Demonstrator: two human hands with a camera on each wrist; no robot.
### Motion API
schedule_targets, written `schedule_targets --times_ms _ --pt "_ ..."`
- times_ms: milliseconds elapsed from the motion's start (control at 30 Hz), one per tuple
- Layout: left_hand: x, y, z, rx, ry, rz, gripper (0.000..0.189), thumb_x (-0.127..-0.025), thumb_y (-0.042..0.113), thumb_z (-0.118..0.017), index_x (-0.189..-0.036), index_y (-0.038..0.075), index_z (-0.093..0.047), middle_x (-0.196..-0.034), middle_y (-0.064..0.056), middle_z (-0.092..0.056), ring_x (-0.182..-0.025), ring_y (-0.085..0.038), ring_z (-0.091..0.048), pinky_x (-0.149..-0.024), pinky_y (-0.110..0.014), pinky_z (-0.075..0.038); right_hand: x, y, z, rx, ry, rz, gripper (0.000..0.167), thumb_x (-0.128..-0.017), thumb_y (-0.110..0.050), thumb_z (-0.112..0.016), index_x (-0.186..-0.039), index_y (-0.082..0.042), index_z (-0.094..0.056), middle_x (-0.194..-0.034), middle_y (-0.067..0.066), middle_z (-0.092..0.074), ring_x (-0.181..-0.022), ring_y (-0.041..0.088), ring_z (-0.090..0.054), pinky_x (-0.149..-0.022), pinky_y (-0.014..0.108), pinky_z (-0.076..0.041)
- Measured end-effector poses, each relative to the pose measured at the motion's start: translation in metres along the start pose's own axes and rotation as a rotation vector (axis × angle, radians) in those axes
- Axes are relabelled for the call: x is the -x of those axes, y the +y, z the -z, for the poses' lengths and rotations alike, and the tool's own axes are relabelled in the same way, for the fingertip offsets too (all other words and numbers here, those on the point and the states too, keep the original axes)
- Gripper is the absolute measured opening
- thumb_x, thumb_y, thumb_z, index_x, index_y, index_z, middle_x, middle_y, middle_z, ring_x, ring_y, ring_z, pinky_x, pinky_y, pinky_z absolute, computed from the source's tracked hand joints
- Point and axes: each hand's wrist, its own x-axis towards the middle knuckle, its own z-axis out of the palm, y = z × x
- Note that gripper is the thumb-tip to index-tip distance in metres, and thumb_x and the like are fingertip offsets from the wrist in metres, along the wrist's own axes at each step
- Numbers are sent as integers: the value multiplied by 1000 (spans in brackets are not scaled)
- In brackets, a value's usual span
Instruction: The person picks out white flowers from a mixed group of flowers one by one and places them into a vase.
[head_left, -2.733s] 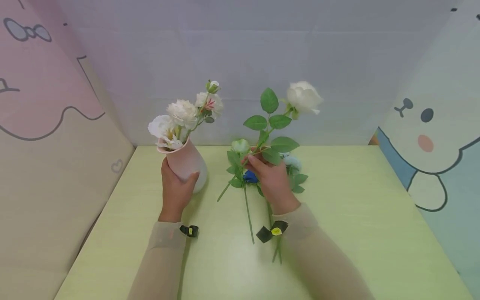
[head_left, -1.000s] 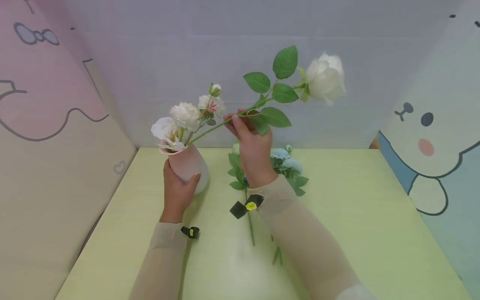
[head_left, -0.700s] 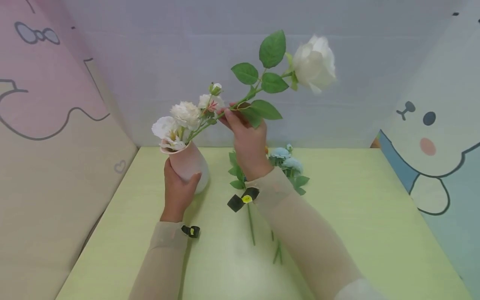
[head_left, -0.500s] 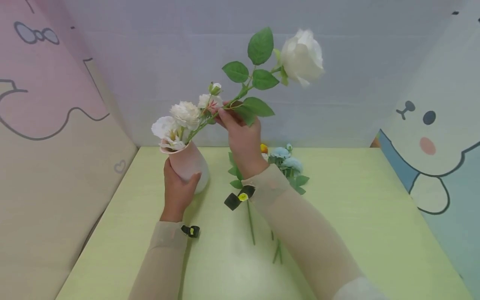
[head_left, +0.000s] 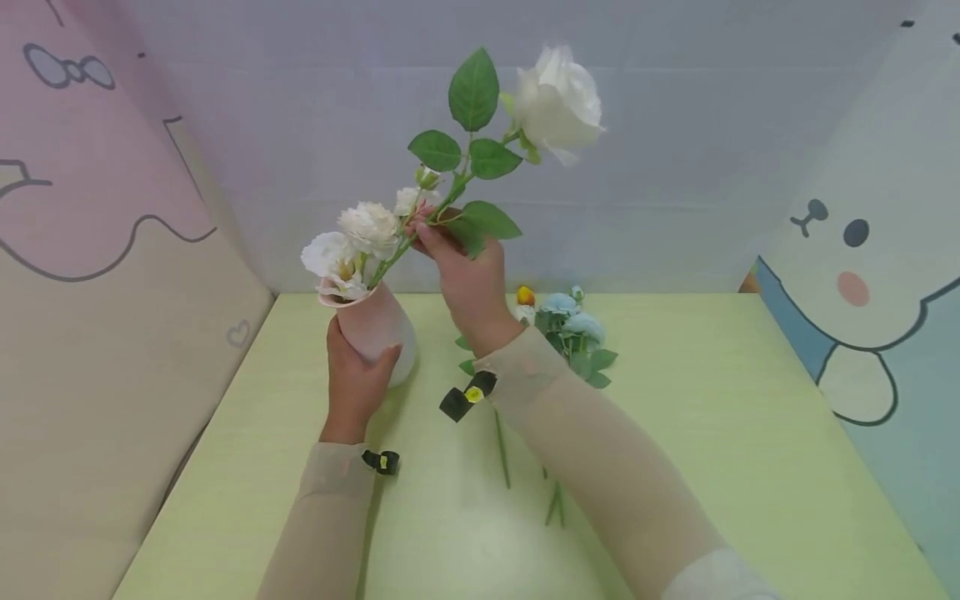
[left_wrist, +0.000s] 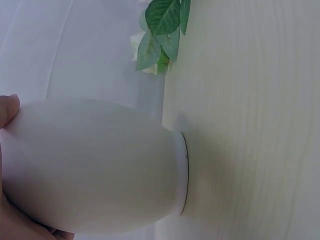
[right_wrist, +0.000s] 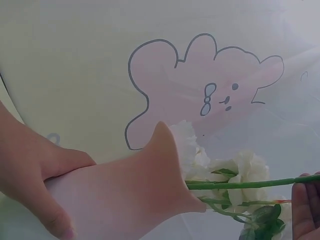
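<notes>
A pale pink vase (head_left: 375,325) stands on the table, and my left hand (head_left: 351,387) grips its side, thumb to the right. White flowers (head_left: 369,229) fill its mouth. With thumb and fingers my right hand (head_left: 468,279) pinches the green stem of a white rose (head_left: 558,104), which leans up to the right above the vase. In the right wrist view the rose's stem (right_wrist: 240,185) runs in past the vase rim (right_wrist: 182,175); its lower end is hidden inside. The left wrist view shows the vase's base (left_wrist: 180,172) close at the table surface.
Right of the vase lie pale blue flowers (head_left: 581,325) and an orange bud (head_left: 525,296), partly behind my right arm. Bare stems (head_left: 501,450) reach toward the table's front. A pale wall (head_left: 675,167) backs the table (head_left: 712,433), with cartoon-printed panels at both sides.
My right hand has lifted the white rose from above the lying flowers and brought its stem end into the vase mouth, then swung leftward, the rose turning more upright. My left hand stays put.
</notes>
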Motion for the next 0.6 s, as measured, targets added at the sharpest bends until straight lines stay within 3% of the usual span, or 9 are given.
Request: schedule_targets --times_ms 333,600 --pt "1 2 0 0 -1 -7 102 -82 27 -83 -160 12 -20 -151 -16 -38 -130 -32 -44 -107 -58 -36 6 14 0 42 -34 -28 26 -98 2 -66 -117 18 -63 -114 34 -65 -102 30 -70 -96 45 -55" --pt "1 2 0 3 8 -27 102 -81 25 -84 -160 10 -21 -151 -17 -38 -130 -32 -44 -107 -57 -36 14 22 -1 92 -45 -115 22 -98 -5 -69 -116 8 -68 -107 18 -73 -102 27 -72 -95 41 -55"
